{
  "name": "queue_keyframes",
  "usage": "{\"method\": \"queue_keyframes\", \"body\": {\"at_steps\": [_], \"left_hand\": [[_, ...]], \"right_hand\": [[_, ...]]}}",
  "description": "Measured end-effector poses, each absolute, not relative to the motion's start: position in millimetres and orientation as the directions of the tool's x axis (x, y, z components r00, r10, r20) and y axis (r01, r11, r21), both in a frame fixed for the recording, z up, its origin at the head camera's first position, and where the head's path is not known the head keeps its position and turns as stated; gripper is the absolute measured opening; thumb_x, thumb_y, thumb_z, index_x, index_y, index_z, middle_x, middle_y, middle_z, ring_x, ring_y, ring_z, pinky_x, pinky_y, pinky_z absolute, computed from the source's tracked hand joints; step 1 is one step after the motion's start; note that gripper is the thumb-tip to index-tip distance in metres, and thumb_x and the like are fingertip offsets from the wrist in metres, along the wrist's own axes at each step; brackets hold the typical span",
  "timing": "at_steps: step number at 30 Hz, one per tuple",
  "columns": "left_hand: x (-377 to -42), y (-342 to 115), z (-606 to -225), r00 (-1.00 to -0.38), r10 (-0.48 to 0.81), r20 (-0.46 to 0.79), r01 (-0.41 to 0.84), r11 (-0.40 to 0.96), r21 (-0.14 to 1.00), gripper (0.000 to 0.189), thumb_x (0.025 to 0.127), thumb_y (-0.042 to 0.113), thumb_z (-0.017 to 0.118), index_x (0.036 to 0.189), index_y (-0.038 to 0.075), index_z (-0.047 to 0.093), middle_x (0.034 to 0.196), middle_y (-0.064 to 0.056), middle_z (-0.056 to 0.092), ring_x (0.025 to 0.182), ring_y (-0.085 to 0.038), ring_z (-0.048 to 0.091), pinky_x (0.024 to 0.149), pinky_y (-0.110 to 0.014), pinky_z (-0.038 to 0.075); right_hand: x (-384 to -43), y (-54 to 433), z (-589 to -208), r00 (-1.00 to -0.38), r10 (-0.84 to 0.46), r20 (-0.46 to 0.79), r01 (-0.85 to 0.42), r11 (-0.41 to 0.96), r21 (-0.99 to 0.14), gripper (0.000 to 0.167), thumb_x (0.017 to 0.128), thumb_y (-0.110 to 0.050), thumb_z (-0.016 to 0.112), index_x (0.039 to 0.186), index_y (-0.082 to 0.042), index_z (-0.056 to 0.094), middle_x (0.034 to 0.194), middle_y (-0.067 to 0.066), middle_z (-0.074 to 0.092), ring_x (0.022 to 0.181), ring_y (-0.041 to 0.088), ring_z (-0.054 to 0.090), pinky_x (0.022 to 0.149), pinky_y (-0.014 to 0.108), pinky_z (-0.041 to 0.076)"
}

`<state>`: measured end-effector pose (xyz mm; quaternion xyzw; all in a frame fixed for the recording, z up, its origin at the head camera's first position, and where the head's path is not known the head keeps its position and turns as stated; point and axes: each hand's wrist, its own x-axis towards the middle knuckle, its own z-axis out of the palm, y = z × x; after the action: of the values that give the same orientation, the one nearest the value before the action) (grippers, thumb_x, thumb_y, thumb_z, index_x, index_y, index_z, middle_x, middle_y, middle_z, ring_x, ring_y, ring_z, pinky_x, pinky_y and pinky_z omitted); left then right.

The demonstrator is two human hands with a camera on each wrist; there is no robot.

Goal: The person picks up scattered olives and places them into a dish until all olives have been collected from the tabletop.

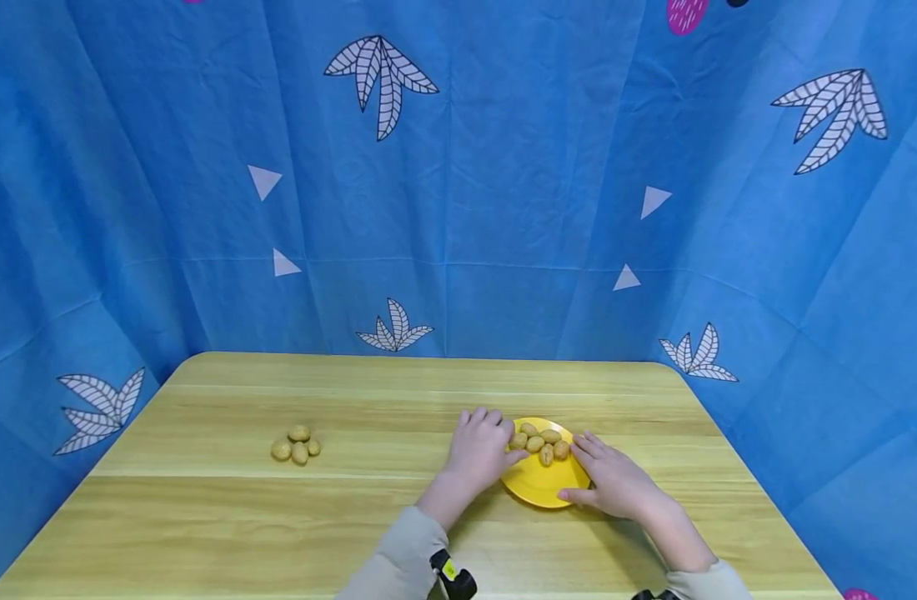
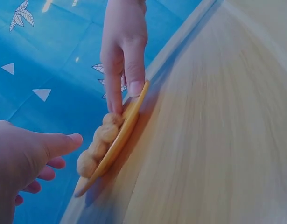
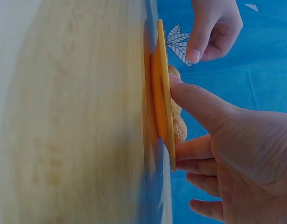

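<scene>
On the wooden table (image 1: 368,533) stands a yellow plate (image 1: 537,487) with several walnuts (image 1: 535,443) in its far half. My left hand (image 1: 479,446) is over the plate's left edge. In the left wrist view its thumb is stretched out and its fingers are loosely bent, apart from the plate and holding nothing. My right hand (image 3: 246,149) lies at the plate's right side with fingers and thumb spread. Its thumb touches the rim and its fingertips reach the rim beside the walnuts; whether they touch a walnut is unclear.
Several more walnuts (image 1: 299,450) lie in a small group on the left part of the table. A blue curtain (image 1: 503,208) with white leaf patterns hangs behind the table and along its sides.
</scene>
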<state>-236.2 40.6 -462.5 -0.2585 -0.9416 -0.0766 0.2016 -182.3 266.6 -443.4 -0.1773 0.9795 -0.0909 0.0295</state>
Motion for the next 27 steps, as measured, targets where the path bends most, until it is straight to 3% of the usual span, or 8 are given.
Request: {"method": "queue_keyframes", "body": {"at_steps": [12, 21, 27], "left_hand": [[-230.6, 0.7, -456.1, -0.757, 0.472, 0.453, 0.547, 0.836, 0.043, 0.032, 0.083, 0.055, 0.069, 0.085, 0.023, 0.064, 0.085, 0.008, 0.06, 0.086, -0.014, 0.05, 0.074, -0.03, 0.034], [-226.2, -23.7, -449.7, -0.793, 0.426, 0.436, 0.513, 0.853, 0.099, 0.033, 0.084, 0.053, 0.069, 0.087, 0.02, 0.063, 0.086, 0.006, 0.058, 0.089, -0.017, 0.05, 0.077, -0.033, 0.034], [-223.1, -36.6, -446.4, -0.778, 0.4, 0.484, 0.502, 0.859, 0.097, 0.032, 0.081, 0.051, 0.072, 0.085, 0.02, 0.063, 0.084, 0.005, 0.06, 0.085, -0.017, 0.05, 0.075, -0.033, 0.034]], "right_hand": [[-182.3, 266.2, -444.2, -0.936, -0.35, -0.035, -0.337, 0.921, -0.194, 0.084, 0.085, -0.053, 0.066, 0.139, 0.008, 0.046, 0.15, 0.025, 0.04, 0.141, 0.044, 0.033, 0.111, 0.057, 0.032], [-181.4, 266.9, -444.3, -0.935, -0.352, -0.034, -0.339, 0.92, -0.195, 0.084, 0.085, -0.053, 0.066, 0.139, 0.008, 0.046, 0.15, 0.025, 0.04, 0.141, 0.044, 0.034, 0.111, 0.056, 0.032], [-182.3, 267.4, -445.6, -0.936, -0.352, -0.031, -0.339, 0.92, -0.194, 0.085, 0.085, -0.054, 0.066, 0.139, 0.008, 0.046, 0.15, 0.025, 0.04, 0.141, 0.044, 0.034, 0.111, 0.056, 0.032]]}}
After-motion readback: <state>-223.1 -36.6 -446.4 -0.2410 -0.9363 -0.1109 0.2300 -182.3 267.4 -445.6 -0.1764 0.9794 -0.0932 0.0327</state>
